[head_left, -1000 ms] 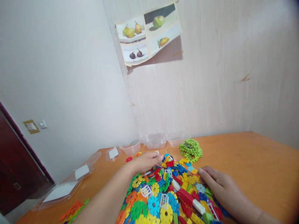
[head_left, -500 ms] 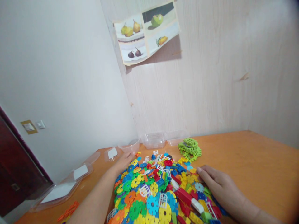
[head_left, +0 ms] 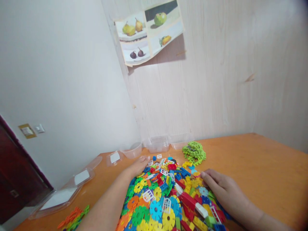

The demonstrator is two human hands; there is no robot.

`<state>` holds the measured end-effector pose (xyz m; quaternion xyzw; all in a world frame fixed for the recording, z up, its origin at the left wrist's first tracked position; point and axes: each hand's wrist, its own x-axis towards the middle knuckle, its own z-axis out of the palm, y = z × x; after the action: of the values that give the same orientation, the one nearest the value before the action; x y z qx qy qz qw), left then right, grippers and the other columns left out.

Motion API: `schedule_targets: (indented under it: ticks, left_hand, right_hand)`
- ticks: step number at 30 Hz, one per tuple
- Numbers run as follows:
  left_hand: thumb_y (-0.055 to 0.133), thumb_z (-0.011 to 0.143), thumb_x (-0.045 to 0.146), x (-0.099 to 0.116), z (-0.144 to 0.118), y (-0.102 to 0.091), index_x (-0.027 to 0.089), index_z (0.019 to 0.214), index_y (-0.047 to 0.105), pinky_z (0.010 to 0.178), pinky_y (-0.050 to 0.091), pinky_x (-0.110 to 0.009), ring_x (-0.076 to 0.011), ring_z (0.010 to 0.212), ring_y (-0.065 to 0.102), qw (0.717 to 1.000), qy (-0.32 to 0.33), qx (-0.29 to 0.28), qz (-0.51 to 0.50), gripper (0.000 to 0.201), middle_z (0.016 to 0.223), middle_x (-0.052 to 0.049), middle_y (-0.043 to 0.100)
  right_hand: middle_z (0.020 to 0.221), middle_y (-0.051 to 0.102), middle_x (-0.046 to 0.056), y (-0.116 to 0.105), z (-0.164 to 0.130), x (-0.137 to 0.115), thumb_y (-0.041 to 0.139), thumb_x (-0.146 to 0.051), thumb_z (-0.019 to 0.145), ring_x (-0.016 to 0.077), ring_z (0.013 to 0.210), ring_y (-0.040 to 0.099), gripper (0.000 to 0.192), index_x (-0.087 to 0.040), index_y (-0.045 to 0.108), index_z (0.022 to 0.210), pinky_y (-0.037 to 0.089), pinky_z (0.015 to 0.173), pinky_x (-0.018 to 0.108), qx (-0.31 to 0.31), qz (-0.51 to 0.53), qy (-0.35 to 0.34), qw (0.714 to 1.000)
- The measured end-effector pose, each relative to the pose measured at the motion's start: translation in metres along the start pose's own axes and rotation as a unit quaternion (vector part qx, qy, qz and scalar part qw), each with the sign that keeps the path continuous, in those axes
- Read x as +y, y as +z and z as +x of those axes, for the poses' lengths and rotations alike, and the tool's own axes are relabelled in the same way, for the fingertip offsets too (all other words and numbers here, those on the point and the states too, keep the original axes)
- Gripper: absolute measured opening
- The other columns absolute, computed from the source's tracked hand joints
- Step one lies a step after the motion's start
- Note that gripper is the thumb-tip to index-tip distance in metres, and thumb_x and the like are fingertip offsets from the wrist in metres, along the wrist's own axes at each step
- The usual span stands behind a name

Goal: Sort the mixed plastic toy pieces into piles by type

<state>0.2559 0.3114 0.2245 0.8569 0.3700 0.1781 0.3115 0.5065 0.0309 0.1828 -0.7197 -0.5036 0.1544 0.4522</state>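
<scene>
A large heap of plastic building pieces lies between my arms: snowflake discs such as a blue one and a yellow one, red bricks, and white lattice windows. My left hand rests along the heap's far left edge, fingers stretched forward and partly hidden, near a small blue brick. On the right side my right hand lies against the heap, thumb toward the yellow pieces, its other fingers loosely curved and partly out of sight. Neither hand shows a piece in its grasp.
Green linked discs sit behind the heap. Clear plastic tubs and a round bowl stand by the wall. Lids line the orange table's left side. Orange pieces lie beside my left forearm.
My left hand and forearm have moved right, pushing in the heap's left edge. Green pieces now show beside the orange ones at the lower left. My right hand has barely moved.
</scene>
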Motion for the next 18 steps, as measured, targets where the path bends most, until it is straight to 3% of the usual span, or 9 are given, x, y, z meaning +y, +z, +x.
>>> schedule_targets:
  ticks: [4,8,14,18]
  left_hand:
    - [0.037,0.085,0.076,0.029,-0.016,0.007,0.021,0.111,0.072,0.099,0.044,-0.039,-0.0282,0.114,0.060,0.999,-0.014,-0.040,-0.031,0.070,0.119,-0.008,0.070]
    - [0.037,0.085,0.076,0.057,-0.036,0.009,0.021,0.110,0.072,0.100,0.043,-0.038,-0.0274,0.116,0.059,0.994,-0.042,-0.058,-0.082,0.070,0.122,-0.007,0.068]
    - [0.042,0.088,0.070,0.096,-0.067,0.007,0.024,0.108,0.074,0.103,0.041,-0.038,-0.0263,0.116,0.058,0.993,-0.006,-0.078,-0.089,0.059,0.121,-0.005,0.069]
    - [0.042,0.090,0.068,0.112,-0.081,0.000,0.024,0.109,0.074,0.105,0.039,-0.038,-0.0257,0.117,0.058,0.987,0.014,-0.113,-0.113,0.057,0.120,-0.006,0.070]
  right_hand:
    - [0.066,0.057,-0.001,0.000,0.000,0.001,0.032,-0.058,0.096,0.0175,0.067,0.057,0.049,-0.022,0.056,0.072,0.041,0.062,0.028,-0.003,-0.001,-0.002,1.000]
    - [0.070,0.062,0.000,0.000,0.001,0.001,0.033,-0.056,0.096,0.0186,0.070,0.059,0.048,-0.022,0.059,0.075,0.041,0.064,0.028,0.000,-0.012,-0.002,1.000]
    - [0.073,0.066,0.001,0.000,0.001,0.001,0.033,-0.056,0.095,0.0199,0.072,0.061,0.048,-0.022,0.063,0.081,0.042,0.065,0.029,0.001,-0.016,0.000,1.000]
    - [0.071,0.065,0.001,-0.001,0.001,-0.001,0.033,-0.055,0.095,0.0195,0.071,0.061,0.047,-0.022,0.064,0.081,0.042,0.064,0.029,0.000,-0.016,0.001,1.000]
